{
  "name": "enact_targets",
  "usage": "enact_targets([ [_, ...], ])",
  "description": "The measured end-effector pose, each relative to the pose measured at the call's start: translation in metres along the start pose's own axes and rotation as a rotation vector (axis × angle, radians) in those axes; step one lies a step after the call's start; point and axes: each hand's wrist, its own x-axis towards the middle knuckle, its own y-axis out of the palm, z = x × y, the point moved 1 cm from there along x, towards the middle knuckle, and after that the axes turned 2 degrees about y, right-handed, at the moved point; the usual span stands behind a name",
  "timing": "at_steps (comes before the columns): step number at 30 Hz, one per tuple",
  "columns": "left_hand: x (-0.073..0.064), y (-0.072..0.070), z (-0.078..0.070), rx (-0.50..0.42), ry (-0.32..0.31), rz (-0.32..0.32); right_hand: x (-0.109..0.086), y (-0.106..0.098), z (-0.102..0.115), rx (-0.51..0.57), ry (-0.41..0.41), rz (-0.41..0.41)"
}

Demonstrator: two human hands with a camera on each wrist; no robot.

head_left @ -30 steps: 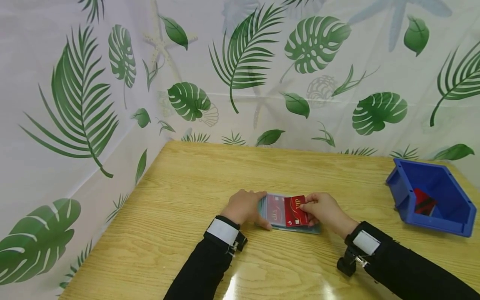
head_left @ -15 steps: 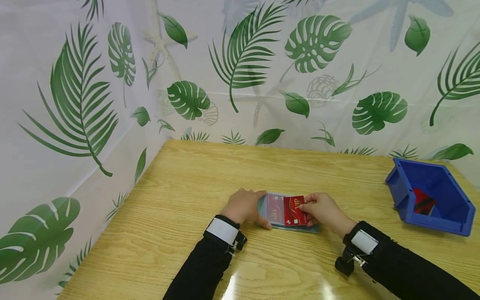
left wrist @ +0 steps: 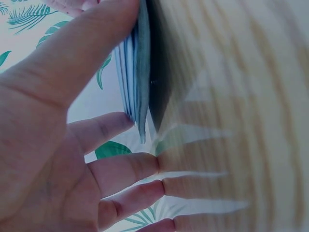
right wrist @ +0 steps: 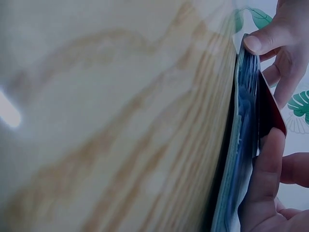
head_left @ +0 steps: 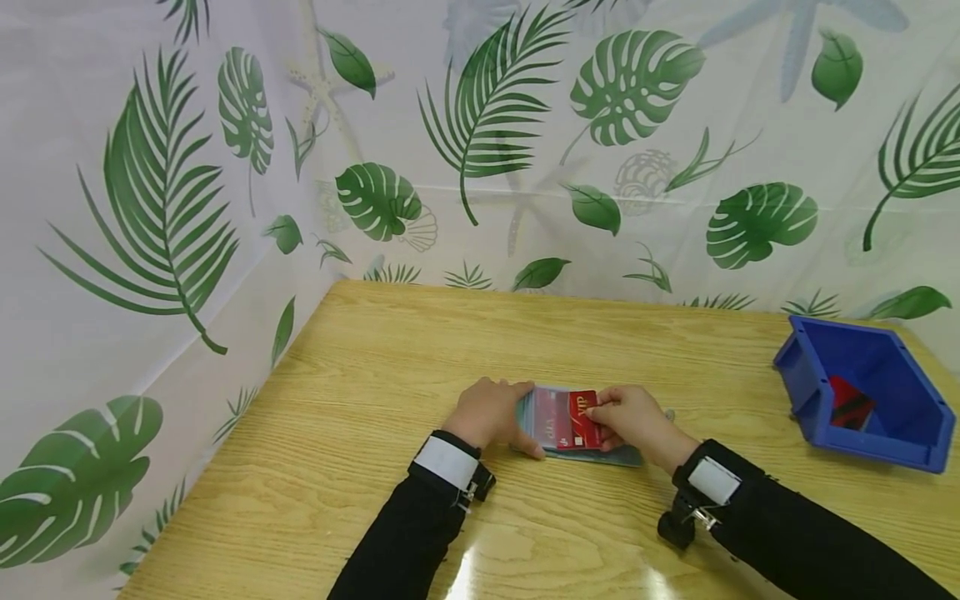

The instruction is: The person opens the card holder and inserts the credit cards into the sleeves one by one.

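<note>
An opened card holder (head_left: pixel 622 457) with clear plastic sleeves lies on the table. My left hand (head_left: pixel 487 412) holds it at the left, thumb on the near edge and index finger at the far edge. In the left wrist view, the layered sleeves (left wrist: pixel 129 82) show edge-on between thumb and index finger. My right hand (head_left: pixel 637 421) pinches the right end of a red VIP card (head_left: pixel 583 417). The card's left part lies under the clear plastic, paler there, while its right part is uncovered. From the right wrist, the red card (right wrist: pixel 270 108) stands slightly tilted off the sleeves.
A blue plastic bin (head_left: pixel 813 404) stands at the right of the wooden table (head_left: pixel 405 342), with a red and black item (head_left: pixel 850 404) inside. A leaf-printed cloth (head_left: pixel 495 242) hangs behind the table and along its left side.
My right hand has moved left, sliding the red card farther under the clear plastic, so less of it is uncovered. My left hand keeps its place on the card holder.
</note>
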Motion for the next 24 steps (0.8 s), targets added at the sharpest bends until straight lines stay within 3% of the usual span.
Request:
enact_targets([
  [11, 0.0, -0.001, 0.0, 0.01, 0.014, -0.007, 0.005, 0.006, 0.006, 0.022, -0.009, 0.022],
  [18, 0.0, 0.001, 0.0, 0.016, -0.001, -0.004, 0.008, 0.012, 0.014, 0.032, -0.031, 0.085],
  [24, 0.001, 0.002, 0.001, 0.039, -0.005, -0.006, 0.01, 0.014, 0.019, -0.021, -0.05, 0.11],
])
